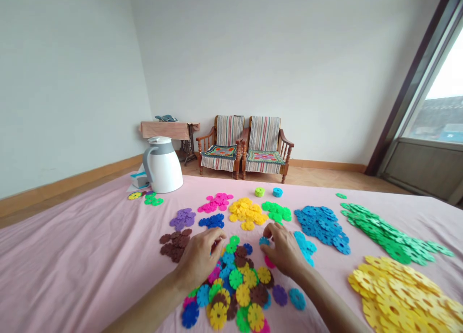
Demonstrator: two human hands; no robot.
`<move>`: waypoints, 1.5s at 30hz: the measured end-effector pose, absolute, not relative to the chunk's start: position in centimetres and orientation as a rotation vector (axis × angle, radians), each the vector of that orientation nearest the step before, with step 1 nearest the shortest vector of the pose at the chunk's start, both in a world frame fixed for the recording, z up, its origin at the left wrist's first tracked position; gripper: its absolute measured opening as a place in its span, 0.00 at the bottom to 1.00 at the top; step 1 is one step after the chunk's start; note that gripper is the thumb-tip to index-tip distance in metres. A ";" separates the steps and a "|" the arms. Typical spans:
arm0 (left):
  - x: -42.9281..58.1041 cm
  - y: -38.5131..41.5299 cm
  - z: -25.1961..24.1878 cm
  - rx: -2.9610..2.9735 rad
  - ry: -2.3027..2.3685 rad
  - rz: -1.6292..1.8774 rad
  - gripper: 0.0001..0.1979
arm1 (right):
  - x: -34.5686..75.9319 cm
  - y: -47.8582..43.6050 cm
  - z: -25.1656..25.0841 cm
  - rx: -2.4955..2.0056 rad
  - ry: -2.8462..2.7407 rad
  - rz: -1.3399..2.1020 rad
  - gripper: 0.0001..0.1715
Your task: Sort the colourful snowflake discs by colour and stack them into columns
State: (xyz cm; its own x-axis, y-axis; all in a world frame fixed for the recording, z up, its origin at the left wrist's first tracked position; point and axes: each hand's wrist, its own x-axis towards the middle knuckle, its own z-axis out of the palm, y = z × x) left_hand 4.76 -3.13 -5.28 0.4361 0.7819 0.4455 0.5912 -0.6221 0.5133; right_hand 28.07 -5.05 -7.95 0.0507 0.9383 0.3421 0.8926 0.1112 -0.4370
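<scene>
My left hand (201, 252) hovers at the left edge of a mixed heap of notched plastic snowflake discs (236, 279). Its fingers are curled together, and whatever they may hold is hidden. Across the heap, my right hand (285, 250) pinches a light blue snowflake disc (264, 241) between thumb and fingers. Just right of that hand lies a light blue pile (306, 246). Brown discs (175, 245) lie beside my left hand. Beyond both hands are purple (183, 219), dark blue (211, 221), pink (216, 202), yellow (248, 212) and green piles (277, 211).
Larger blue (321, 226), green (392, 232) and yellow piles (401, 294) spread along the right. Two small disc stacks, lime (259, 192) and blue (277, 192), stand at the back. A white jug (164, 166) stands at the back left on the pink cloth (90, 256).
</scene>
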 end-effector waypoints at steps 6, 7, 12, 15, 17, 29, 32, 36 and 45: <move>4.1 -2.1 -5.4 2.509 1.244 0.990 0.09 | 28.8 -4.4 -7.0 -1.724 -1.611 0.110 0.05; 4.0 -2.0 -5.4 2.508 1.260 1.001 0.09 | 29.2 -4.4 -6.7 -1.750 -1.554 0.065 0.05; 3.6 -1.5 -5.5 2.465 1.323 1.023 0.08 | 31.7 -4.6 -5.3 -1.988 -1.328 -0.118 0.09; 3.5 -1.2 -5.6 2.451 1.340 1.026 0.08 | 33.1 -4.9 -4.9 -2.104 -1.263 -0.108 0.12; 3.5 -1.1 -5.7 2.445 1.340 1.028 0.08 | 33.8 -4.9 -4.9 -2.136 -1.239 -0.090 0.13; 3.3 -0.9 -5.6 2.405 1.339 1.010 0.08 | 29.9 -5.6 -5.4 -1.711 -1.914 0.400 0.09; 3.2 -0.8 -5.6 2.403 1.328 1.009 0.08 | 29.7 -6.5 -5.2 -1.689 -2.030 0.559 0.08; 3.3 -1.0 -5.7 2.401 1.332 0.988 0.08 | 30.1 -6.9 -5.2 -1.704 -2.087 0.588 0.09; 4.3 -1.8 -6.0 2.480 1.172 0.949 0.08 | 28.5 -6.2 -5.2 -1.585 -1.910 0.669 0.06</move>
